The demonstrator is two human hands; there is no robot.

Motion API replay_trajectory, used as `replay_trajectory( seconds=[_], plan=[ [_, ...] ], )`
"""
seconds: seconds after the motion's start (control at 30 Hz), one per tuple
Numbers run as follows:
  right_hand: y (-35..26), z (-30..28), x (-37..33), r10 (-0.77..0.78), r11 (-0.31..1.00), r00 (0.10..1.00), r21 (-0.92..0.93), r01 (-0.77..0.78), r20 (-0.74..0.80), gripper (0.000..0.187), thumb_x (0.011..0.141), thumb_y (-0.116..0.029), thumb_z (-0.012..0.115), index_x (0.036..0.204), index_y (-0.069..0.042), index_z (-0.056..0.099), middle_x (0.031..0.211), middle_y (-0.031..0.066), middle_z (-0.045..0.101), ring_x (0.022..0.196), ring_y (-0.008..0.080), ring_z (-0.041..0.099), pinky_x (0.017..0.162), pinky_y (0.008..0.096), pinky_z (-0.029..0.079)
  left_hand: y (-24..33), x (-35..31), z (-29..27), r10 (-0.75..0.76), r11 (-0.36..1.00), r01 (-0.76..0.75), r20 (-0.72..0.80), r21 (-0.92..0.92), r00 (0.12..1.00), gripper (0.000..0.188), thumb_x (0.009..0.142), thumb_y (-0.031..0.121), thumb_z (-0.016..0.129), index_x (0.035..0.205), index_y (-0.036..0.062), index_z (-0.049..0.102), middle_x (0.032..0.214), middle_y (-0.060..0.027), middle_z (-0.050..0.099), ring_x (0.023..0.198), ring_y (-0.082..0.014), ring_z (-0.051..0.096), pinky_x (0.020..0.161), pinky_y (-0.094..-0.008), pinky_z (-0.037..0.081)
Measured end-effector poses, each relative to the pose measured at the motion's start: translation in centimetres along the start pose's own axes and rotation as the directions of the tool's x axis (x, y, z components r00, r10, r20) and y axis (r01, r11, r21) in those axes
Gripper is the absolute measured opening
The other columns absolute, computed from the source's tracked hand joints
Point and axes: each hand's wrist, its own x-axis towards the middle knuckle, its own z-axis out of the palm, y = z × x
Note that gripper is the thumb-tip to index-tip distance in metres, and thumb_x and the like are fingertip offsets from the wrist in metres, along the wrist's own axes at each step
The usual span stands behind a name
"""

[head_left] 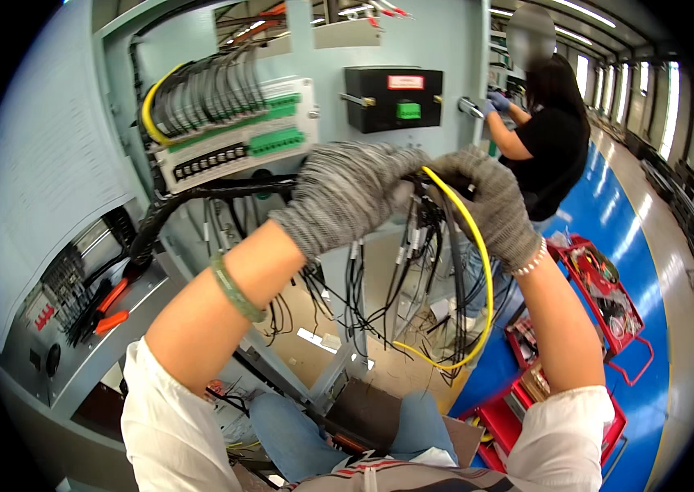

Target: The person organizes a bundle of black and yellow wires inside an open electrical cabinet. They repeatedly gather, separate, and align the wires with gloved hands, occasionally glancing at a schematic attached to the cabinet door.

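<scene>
Both my hands wear grey knitted gloves and meet in front of the cabinet. My left hand (355, 193) is closed round a black wire bundle (228, 189) that runs in from the left below the terminal board. My right hand (490, 201) is closed on the same bundle at its right end, fingertips close to the left ones. Between the hands a yellow wire (488, 287) comes out, arcs down to the right and curls back with a loose end. Many thin black wires (355, 271) with pale marker sleeves dangle below. The fingertips are partly hidden.
Behind sit a terminal board (236, 135) with green connectors and a black box (396, 98). Orange-handled pliers (113, 303) lie on the left ledge by a large paper sheet (52, 148). A co-worker (552, 123) stands right, beyond a red tool cart (605, 295).
</scene>
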Motion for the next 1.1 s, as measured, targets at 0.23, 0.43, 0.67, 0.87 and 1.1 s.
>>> replay_trajectory(
  seconds=[0.23, 0.43, 0.67, 0.87, 1.1],
  plan=[
    [1.6, -1.1, 0.3, -0.294, 0.895, 0.955, -0.339, 0.29, 0.042, 0.035, 0.075, -0.012, 0.064, 0.108, -0.024, 0.065, 0.084, 0.0052, 0.057, 0.078, 0.0254, 0.059, 0.066, 0.0366, 0.05, 0.1, 0.4, 0.6, 0.018, 1.0, -0.018, 0.0, 0.01, 1.0, 0.027, 0.078, 0.021, 0.066, 0.102, 0.0072, 0.065, 0.081, -0.0134, 0.065, 0.075, -0.029, 0.064, 0.067, -0.0361, 0.052],
    [2.8, -1.6, 2.4, -0.303, 0.821, 0.919, -0.421, 0.386, 0.251, 0.02, 0.08, -0.02, 0.063, 0.1, -0.021, 0.067, 0.083, 0.0053, 0.063, 0.075, 0.0242, 0.062, 0.066, 0.0369, 0.051, -0.2, 0.2, 0.6, 0.012, 1.0, -0.012, 0.017, -0.005, 1.0, 0.027, 0.079, 0.021, 0.066, 0.102, 0.0068, 0.065, 0.082, -0.0139, 0.065, 0.076, -0.0291, 0.065, 0.068, -0.0357, 0.052],
    [3.9, -1.3, 2.3, -0.346, 0.9, 0.925, -0.223, 0.374, 0.156, 0.019, 0.083, -0.024, 0.063, 0.099, -0.014, 0.068, 0.081, 0.0084, 0.066, 0.076, 0.0253, 0.065, 0.069, 0.0336, 0.053, -0.4, 0.2, 0.9, -0.007, 0.999, 0.006, 0.024, 0.047, 1.0, 0.025, 0.081, 0.026, 0.063, 0.099, 0.0092, 0.066, 0.082, -0.0126, 0.065, 0.076, -0.0288, 0.065, 0.067, -0.0366, 0.052],
    [3.6, -2.2, 2.1, 0.014, 0.967, 0.923, 0.229, -0.11, 0.384, 0.029, 0.086, -0.022, 0.063, 0.11, -0.006, 0.064, 0.094, 0.0128, 0.068, 0.088, 0.0137, 0.064, 0.082, 0.0282, 0.05, 0.0, 0.2, 0.9, -0.054, 0.998, 0.052, 0.029, 0.04, 0.998, 0.026, 0.081, 0.026, 0.063, 0.101, 0.0093, 0.065, 0.083, -0.0129, 0.065, 0.078, -0.0287, 0.064, 0.068, -0.0368, 0.052],
    [3.2, -1.1, 0.1, 0.04, 0.976, 0.985, 0.204, -0.074, 0.168, 0.025, 0.083, -0.019, 0.065, 0.103, -0.004, 0.066, 0.084, 0.0123, 0.068, 0.074, 0.0158, 0.065, 0.067, 0.0286, 0.05, 0.0, 0.1, 0.8, -0.042, 0.998, 0.042, -0.013, -0.042, 0.999, 0.028, 0.08, 0.018, 0.065, 0.106, 0.0078, 0.063, 0.088, -0.014, 0.066, 0.082, -0.0284, 0.065, 0.071, -0.0359, 0.052]
  ],
)
